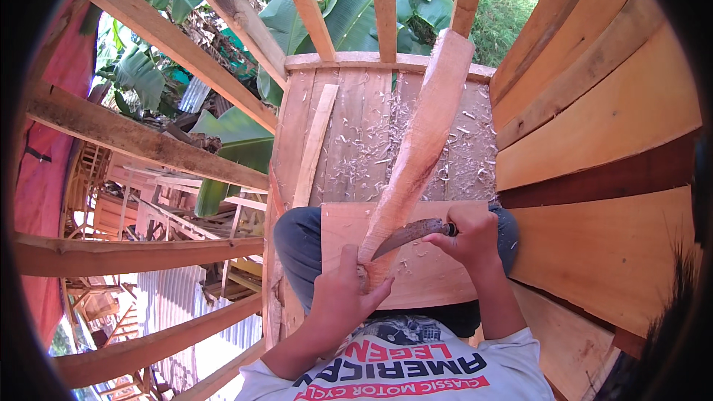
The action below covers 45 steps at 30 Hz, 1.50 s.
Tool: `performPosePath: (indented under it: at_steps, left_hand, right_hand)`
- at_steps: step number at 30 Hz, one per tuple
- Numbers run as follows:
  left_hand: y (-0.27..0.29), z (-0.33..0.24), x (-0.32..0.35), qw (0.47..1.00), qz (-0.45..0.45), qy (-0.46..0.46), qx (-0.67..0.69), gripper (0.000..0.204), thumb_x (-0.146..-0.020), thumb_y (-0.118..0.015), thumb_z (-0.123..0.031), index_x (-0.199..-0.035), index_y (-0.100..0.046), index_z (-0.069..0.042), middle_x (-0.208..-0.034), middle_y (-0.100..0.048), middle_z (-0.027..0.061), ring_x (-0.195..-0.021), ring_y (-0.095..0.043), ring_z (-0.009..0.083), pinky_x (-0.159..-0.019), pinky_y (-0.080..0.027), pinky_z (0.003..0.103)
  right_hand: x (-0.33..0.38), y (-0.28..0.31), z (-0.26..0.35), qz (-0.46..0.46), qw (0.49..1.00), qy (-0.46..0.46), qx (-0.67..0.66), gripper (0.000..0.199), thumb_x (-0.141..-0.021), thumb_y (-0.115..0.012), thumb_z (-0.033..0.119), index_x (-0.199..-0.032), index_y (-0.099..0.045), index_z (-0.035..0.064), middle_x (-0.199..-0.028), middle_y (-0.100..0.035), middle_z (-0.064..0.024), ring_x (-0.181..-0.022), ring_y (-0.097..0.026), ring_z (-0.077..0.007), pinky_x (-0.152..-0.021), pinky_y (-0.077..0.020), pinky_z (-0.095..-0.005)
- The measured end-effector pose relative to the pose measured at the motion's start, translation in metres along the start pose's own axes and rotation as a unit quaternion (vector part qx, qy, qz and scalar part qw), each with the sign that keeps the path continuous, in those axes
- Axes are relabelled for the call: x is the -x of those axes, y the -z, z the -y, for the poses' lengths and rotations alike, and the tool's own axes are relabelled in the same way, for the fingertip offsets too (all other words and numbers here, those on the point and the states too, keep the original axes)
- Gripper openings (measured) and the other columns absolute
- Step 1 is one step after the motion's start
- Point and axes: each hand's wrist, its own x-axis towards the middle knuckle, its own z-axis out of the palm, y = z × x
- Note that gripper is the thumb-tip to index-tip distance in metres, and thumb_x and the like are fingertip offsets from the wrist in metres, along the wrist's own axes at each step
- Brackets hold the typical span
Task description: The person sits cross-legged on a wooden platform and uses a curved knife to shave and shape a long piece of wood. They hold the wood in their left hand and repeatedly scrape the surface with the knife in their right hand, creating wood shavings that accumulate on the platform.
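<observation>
A long, pale piece of wood (423,134), wide at its far end and tapering toward me, slants away over the shavings. My left hand (345,289) grips its narrow near end, with the thumb along one side and fingers along the other. In my right hand (475,236) is a knife, its dark handle mostly hidden by my fingers. The knife's blade (408,236) is worn and points left, lying against the wood close to my left fingers. Beneath both, a flat board (438,275) rests across my lap.
Curled shavings (364,152) litter the plank floor (297,126). A loose narrow strip (316,145) lies on it at left. Slatted rails (148,141) bound the left and far sides; a boarded wall (594,104) stands close on the right. Banana leaves (342,11) show beyond.
</observation>
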Motion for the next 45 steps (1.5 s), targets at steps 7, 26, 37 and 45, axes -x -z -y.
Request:
performPosePath:
  at_steps: [7, 26, 37, 45]
  left_hand:
    - [0.000, -0.004, 0.006, 0.999, 0.020, 0.022, 0.031, 0.056, -0.072, -0.077, -0.026, -0.104, -0.040, 0.002, -0.069, -0.059, 0.0202, -0.063, -0.063, 0.0395, -0.051, -0.048, 0.041]
    - [-0.001, 0.006, 0.012, 0.998, -0.018, -0.002, 0.060, 0.058, -0.076, -0.074, -0.030, -0.105, -0.038, 0.005, -0.059, -0.057, 0.0171, -0.054, -0.061, 0.0349, -0.046, -0.047, 0.039]
    - [0.001, 0.010, 0.013, 0.996, -0.001, 0.043, 0.084, 0.058, -0.076, -0.073, -0.031, -0.104, -0.037, 0.005, -0.064, -0.058, 0.0215, -0.060, -0.062, 0.0400, -0.051, -0.048, 0.042]
    - [-0.007, 0.013, 0.026, 0.987, 0.108, 0.089, 0.079, 0.057, -0.076, -0.072, -0.033, -0.107, -0.038, 0.002, -0.073, -0.061, 0.0237, -0.067, -0.063, 0.0414, -0.057, -0.049, 0.044]
  right_hand:
    - [-0.001, -0.001, -0.002, -0.043, 0.999, 0.008, 0.006, 0.067, -0.058, -0.066, 0.070, -0.050, -0.041, 0.0085, -0.048, -0.041, -0.0066, -0.044, -0.046, -0.0261, -0.046, -0.0365, -0.0352]
    - [-0.015, -0.005, 0.008, -0.060, 0.998, 0.024, 0.023, 0.069, -0.060, -0.064, 0.073, -0.050, -0.039, 0.0093, -0.045, -0.038, -0.0054, -0.039, -0.046, -0.0238, -0.040, -0.0349, -0.0333]
    - [-0.027, -0.008, 0.006, -0.075, 0.995, 0.028, 0.055, 0.068, -0.065, -0.062, 0.072, -0.051, -0.041, 0.0087, -0.046, -0.040, -0.0066, -0.041, -0.047, -0.0262, -0.041, -0.0367, -0.0357]
    - [-0.038, 0.031, -0.050, -0.076, 0.967, -0.240, 0.034, 0.065, -0.079, -0.059, 0.061, -0.057, -0.049, 0.0005, -0.046, -0.044, -0.0150, -0.047, -0.049, -0.0364, -0.045, -0.0379, -0.0417]
